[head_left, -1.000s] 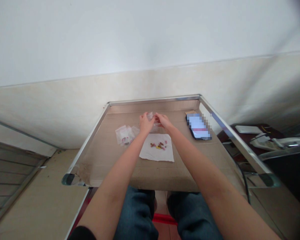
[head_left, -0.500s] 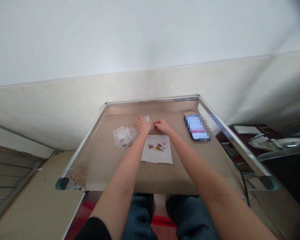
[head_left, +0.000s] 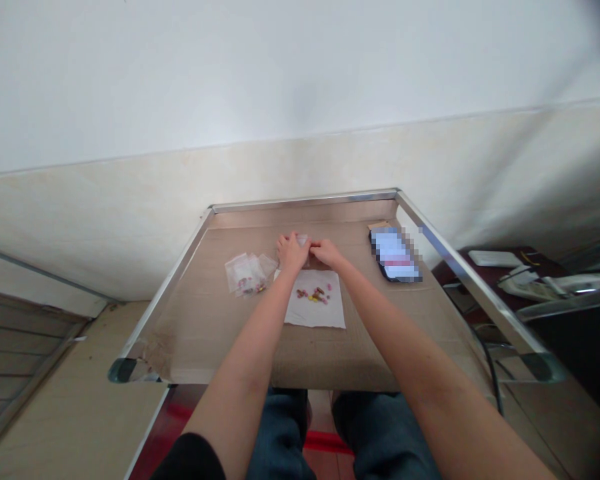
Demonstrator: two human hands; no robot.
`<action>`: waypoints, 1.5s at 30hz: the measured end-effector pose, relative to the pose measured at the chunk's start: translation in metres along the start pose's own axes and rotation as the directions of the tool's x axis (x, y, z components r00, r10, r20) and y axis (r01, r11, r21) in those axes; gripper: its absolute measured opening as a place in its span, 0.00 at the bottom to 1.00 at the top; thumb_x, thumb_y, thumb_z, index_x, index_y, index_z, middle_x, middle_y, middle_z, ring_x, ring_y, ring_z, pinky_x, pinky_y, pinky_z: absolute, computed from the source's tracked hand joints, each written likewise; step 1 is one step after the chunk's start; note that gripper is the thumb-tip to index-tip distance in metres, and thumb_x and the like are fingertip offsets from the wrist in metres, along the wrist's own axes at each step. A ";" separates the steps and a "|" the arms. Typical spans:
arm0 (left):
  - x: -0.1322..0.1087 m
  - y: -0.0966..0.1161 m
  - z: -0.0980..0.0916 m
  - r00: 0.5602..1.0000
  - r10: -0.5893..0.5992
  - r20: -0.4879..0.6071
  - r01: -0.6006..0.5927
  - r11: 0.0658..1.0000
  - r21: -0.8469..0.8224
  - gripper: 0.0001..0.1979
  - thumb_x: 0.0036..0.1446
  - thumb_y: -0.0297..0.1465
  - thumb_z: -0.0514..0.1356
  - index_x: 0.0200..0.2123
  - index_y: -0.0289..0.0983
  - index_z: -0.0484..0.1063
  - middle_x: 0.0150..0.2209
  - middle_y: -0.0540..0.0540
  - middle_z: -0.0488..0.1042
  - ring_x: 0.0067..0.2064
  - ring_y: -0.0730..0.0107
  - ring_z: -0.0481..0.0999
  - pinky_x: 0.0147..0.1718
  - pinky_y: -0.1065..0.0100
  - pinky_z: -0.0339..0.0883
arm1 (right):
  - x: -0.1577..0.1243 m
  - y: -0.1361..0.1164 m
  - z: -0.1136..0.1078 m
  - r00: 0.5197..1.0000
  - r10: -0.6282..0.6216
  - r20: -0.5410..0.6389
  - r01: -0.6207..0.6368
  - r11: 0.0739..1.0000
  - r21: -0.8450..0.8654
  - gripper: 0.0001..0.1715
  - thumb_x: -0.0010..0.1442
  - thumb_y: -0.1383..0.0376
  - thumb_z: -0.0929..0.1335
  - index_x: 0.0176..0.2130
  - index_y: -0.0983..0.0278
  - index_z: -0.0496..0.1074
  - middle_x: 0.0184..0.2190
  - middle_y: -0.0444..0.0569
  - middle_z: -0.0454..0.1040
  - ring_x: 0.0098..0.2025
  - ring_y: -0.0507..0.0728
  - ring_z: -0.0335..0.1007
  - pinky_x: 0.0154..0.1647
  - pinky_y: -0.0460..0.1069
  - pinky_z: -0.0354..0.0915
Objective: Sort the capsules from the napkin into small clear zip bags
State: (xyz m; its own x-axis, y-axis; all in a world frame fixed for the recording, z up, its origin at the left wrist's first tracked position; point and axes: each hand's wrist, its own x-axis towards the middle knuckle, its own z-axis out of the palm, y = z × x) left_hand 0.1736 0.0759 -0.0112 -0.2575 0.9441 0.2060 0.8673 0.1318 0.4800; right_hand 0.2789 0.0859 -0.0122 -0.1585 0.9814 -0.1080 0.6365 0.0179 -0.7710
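Plastic bag (head_left: 303, 239) under palm-down left hand (head_left: 292, 253), grip unclear; bag edge in right hand (head_left: 326, 253), fingertips together.

One paper sheet (head_left: 316, 317), one phone (head_left: 395, 253)

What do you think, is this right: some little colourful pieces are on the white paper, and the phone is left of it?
Not quite: the head view shows the phone right of the white paper. Some little colourful pieces are on it, as you said.

Hands (head_left: 293, 253) at clear bag (head_left: 303, 239), pills (head_left: 314, 298) on paper (head_left: 316, 318)
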 end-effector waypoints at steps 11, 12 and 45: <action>0.002 0.001 0.004 0.997 -0.022 -0.076 0.024 1.000 0.018 0.25 0.48 0.51 0.52 0.40 0.39 0.69 0.44 0.37 0.62 0.48 0.54 0.60 0.44 0.61 0.56 | -0.003 0.000 -0.001 0.995 -0.009 0.096 0.012 0.999 -0.032 0.09 0.46 0.71 0.63 0.25 0.70 0.73 0.13 0.42 0.63 0.17 0.47 0.57 0.20 0.42 0.53; 0.002 0.002 0.003 0.996 -0.039 -0.080 0.040 0.999 0.016 0.25 0.46 0.52 0.53 0.39 0.38 0.69 0.43 0.37 0.62 0.48 0.54 0.61 0.44 0.61 0.56 | -0.002 0.002 0.001 0.995 -0.033 0.096 0.038 0.998 -0.051 0.09 0.45 0.71 0.63 0.25 0.70 0.73 0.14 0.43 0.64 0.18 0.47 0.58 0.21 0.42 0.54; 0.019 0.001 -0.006 0.992 -0.049 0.119 0.050 0.999 -0.002 0.22 0.44 0.44 0.58 0.42 0.41 0.67 0.46 0.37 0.64 0.50 0.52 0.62 0.44 0.60 0.58 | -0.007 -0.012 -0.006 0.970 0.186 0.159 -0.219 0.950 0.223 0.06 0.50 0.70 0.62 0.27 0.67 0.68 0.15 0.41 0.65 0.13 0.44 0.54 0.13 0.41 0.49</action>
State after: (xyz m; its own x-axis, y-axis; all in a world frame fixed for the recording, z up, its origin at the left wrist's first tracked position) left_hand 0.1673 0.0922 -0.0015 -0.2471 0.9658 0.0790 0.8524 0.1779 0.4916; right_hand 0.2768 0.0799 0.0013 -0.1555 0.9246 -0.3477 0.4706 -0.2401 -0.8491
